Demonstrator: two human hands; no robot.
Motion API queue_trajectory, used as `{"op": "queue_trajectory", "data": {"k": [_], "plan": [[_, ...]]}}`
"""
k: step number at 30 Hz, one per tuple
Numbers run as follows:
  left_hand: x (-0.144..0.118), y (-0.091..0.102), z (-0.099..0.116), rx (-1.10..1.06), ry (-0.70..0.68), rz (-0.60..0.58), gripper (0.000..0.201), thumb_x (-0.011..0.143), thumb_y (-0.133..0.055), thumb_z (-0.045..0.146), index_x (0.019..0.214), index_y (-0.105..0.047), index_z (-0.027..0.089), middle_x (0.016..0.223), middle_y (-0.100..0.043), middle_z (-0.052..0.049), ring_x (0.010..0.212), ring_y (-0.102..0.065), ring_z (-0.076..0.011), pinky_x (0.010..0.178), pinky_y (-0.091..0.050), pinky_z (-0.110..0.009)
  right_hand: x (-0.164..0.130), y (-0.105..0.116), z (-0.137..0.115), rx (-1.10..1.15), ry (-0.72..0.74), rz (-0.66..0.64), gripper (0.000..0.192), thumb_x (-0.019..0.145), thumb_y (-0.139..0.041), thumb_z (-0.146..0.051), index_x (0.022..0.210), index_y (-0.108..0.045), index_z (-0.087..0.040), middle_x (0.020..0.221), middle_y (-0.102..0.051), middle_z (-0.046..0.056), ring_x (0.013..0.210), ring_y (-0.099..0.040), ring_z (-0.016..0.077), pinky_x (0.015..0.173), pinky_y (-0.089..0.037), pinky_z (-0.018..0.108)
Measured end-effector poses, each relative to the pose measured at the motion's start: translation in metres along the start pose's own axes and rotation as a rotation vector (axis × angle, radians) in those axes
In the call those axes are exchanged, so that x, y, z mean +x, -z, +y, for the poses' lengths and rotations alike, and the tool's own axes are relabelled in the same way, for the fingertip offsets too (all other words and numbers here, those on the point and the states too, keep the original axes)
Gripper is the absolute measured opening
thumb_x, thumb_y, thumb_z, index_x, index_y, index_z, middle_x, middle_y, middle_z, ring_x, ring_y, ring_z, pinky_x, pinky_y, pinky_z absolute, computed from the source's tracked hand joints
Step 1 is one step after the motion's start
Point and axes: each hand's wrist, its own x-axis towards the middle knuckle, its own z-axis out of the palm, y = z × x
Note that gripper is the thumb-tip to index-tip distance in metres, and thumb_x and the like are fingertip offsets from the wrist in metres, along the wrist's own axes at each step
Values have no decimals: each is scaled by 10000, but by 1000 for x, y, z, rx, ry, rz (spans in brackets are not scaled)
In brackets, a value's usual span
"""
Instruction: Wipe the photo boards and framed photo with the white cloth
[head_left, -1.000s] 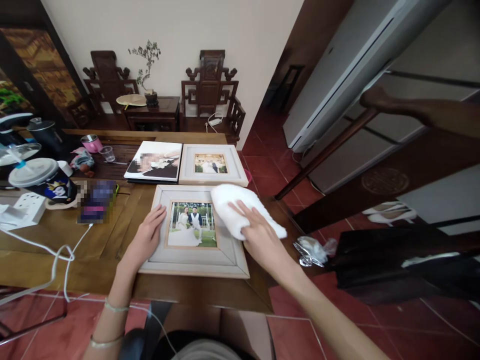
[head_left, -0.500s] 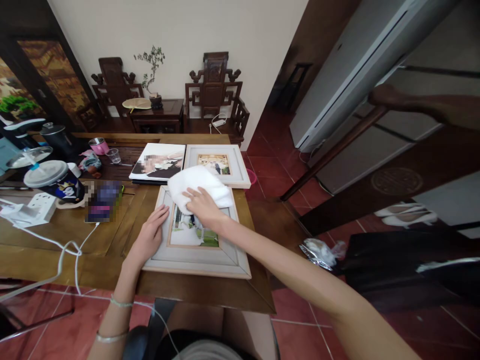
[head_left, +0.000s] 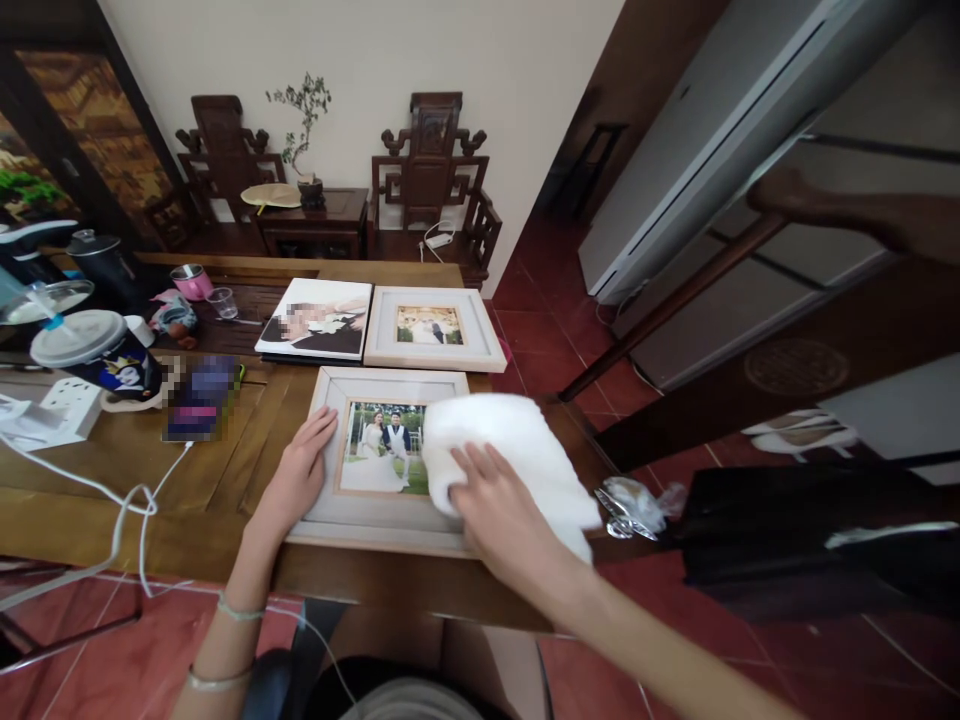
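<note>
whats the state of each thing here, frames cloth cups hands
near frame: flat on table, face up, right part under cloth
white cloth: spread, pressed under right hand
right hand: flat on cloth
left hand: flat on frame's left border
far frame: flat, uncovered
lidded cup: lid on

- left hand (head_left: pixel 300 475): bare, with two thin silvery bangles on the wrist and forearm
- right hand (head_left: pixel 502 510): bare, forearm unsleeved
- dark garment with a pale patch at the lap
</note>
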Motion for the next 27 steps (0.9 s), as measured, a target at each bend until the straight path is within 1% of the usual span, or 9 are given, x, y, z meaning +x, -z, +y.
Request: {"op": "queue_trajectory", "data": {"k": [3, 5, 10, 13, 16, 18, 22, 25, 27], "plan": [[-1, 1, 2, -7, 7, -11, 515, 888, -324, 60, 1373, -469, 158, 1430, -457, -124, 1394, -322, -224, 1151, -283, -497, -24, 2, -14, 87, 46, -52, 218, 726, -565, -84, 868, -728, -121, 1325, -557, 214, 1262, -484, 353, 1073, -340, 490], [-1, 2, 2, -11, 6, -22, 522, 890, -323, 61, 1384, -455, 166, 1442, -442, -121, 1398, -313, -228, 1151, -276, -506, -24, 0, -12, 145, 33, -47, 253, 720, -541, -61, 884, -723, -124, 1362, -528, 200, 1303, -445, 338, 1081, -334, 489], [1, 3, -1, -30, -15, -55, 515, 896, -315, 69, 1380, -463, 165, 1435, -451, -127, 1398, -311, -238, 1152, -268, -519, 29, -16, 22, 168, -68, 77, 306, 718, -492, -23, 929, -708, -70, 1422, -448, 223, 1372, -331, 354, 1112, -264, 520], [1, 3, -2, -30, -11, -45, 514, 896, -320, 69, 1377, -466, 174, 1421, -468, -121, 1392, -323, -234, 1151, -272, -519, 64, -24, 44, 152, -63, 156, 334, 712, -474, 4, 956, -696, -53, 1412, -459, 232, 1381, -318, 337, 1118, -252, 512], [1, 2, -2, -22, 9, -23, 509, 890, -331, 69, 1365, -482, 175, 1407, -486, -118, 1386, -336, -234, 1148, -284, -514, 72, -25, 49, 130, -23, 168, 339, 713, -467, 17, 959, -690, -53, 1390, -485, 234, 1371, -335, 337, 1115, -258, 524], [1, 2, 0, -19, 24, -16, 504, 888, -335, 71, 1357, -493, 161, 1405, -488, -125, 1383, -344, -234, 1147, -291, -503, 57, -22, 41, 110, -3, 144, 316, 713, -475, 12, 925, -699, -59, 1380, -491, 240, 1362, -345, 355, 1118, -257, 537], [2, 2, 3, -12, 38, -17, 518, 878, -338, 64, 1367, -482, 159, 1422, -470, -121, 1386, -338, -233, 1151, -283, -504, -1, -13, 13, 123, 78, 39, 257, 699, -526, -25, 856, -719, -90, 1373, -496, 245, 1349, -360, 384, 1109, -288, 557], [3, 3, 5, 8, 48, -28, 515, 880, -332, 65, 1365, -483, 147, 1430, -460, -124, 1389, -332, -230, 1153, -281, -498, -41, -9, -5, 190, 166, -9, 199, 688, -568, -69, 794, -728, -120, 1344, -529, 230, 1299, -436, 387, 1069, -372, 546], [2, 3, 5, 23, 50, -33, 507, 882, -326, 69, 1358, -489, 127, 1428, -460, -135, 1385, -339, -230, 1155, -281, -491, -55, -7, -13, 217, 182, -13, 187, 700, -579, -97, 801, -732, -134, 1330, -542, 222, 1280, -460, 383, 1051, -404, 539]]}}
